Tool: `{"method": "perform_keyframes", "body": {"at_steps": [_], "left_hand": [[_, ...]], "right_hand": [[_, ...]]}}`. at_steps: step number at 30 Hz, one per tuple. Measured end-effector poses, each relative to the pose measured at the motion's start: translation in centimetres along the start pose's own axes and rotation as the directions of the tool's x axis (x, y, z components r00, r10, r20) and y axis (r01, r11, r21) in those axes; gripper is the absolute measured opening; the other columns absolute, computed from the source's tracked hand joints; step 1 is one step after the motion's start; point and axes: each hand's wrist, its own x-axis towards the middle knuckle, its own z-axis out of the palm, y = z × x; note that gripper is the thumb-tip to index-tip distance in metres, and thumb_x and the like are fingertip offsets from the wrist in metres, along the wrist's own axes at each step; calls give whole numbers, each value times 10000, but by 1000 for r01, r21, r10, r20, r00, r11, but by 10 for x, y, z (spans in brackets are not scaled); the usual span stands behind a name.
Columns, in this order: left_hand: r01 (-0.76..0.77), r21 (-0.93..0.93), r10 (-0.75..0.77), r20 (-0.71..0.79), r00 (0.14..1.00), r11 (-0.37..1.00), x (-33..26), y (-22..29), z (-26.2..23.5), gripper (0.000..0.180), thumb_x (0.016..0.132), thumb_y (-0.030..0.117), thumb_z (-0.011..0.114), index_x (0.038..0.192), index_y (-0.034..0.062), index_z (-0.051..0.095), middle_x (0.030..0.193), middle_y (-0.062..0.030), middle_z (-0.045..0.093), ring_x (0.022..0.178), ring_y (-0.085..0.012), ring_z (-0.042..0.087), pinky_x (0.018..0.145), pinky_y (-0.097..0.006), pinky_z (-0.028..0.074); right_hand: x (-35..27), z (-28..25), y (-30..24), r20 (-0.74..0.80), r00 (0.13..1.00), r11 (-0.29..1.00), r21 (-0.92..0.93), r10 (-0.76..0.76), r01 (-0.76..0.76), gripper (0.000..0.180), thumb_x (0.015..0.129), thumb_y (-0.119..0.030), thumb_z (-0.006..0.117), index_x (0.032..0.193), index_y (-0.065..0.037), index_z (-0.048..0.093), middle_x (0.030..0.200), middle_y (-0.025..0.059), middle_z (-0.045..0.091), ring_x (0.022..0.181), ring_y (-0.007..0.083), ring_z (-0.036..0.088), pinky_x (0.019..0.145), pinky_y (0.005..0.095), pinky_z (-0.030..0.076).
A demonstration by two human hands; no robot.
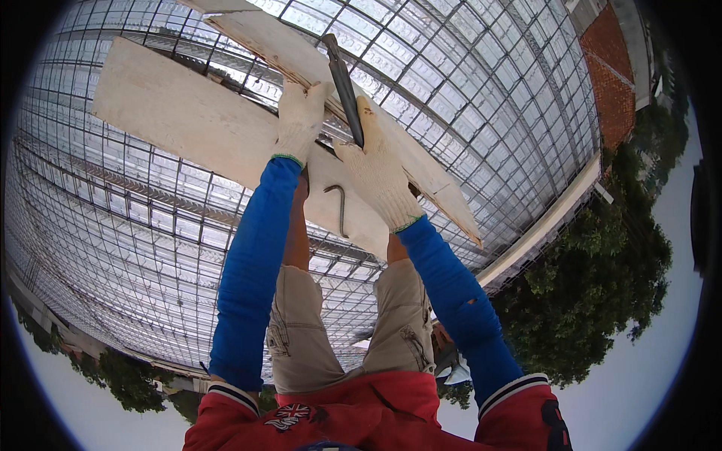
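My right hand [378, 177], in a white knit glove, is shut on the lower end of a dark metal bar tool [342, 75] that points away from me. My left hand [301, 120], also gloved, lies flat with fingers extended on a pale wooden board [188, 120], its fingertips next to the tool. A second, narrower board [274, 41] lies across the first, under the tool. A small hooked metal rod [341, 209] rests on the big board between my forearms. Both sleeves are blue.
The boards lie on a wide grid of tied steel reinforcing bars [489, 90] that fills most of the view. Its edge [553, 214] runs along the right, with trees [602, 293] beyond. A red-brown tiled roof [613, 83] shows at the upper right.
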Motion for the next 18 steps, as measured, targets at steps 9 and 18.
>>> {"method": "perform_keyframes", "body": {"at_steps": [9, 18], "left_hand": [[550, -592, -304, 469, 830, 589, -102, 13, 84, 617, 933, 275, 807, 1414, -5, 541, 1327, -125, 602, 1244, -296, 600, 1039, -491, 553], [579, -546, -579, 198, 791, 605, -140, 4, 175, 327, 908, 189, 810, 1129, -32, 714, 1067, -84, 692, 846, -195, 623, 707, -390, 548]], "right_hand": [[-175, -65, 131, -331, 774, 832, 345, 540, -433, 854, 969, -132, 697, 1702, -22, 272, 1070, 113, 605, 858, 154, 616, 732, 331, 533], [-240, -150, 221, -232, 753, 788, 165, 616, -594, 756, 998, -241, 638, 1662, -24, 350, 985, 134, 694, 880, 246, 701, 865, 372, 547]]}}
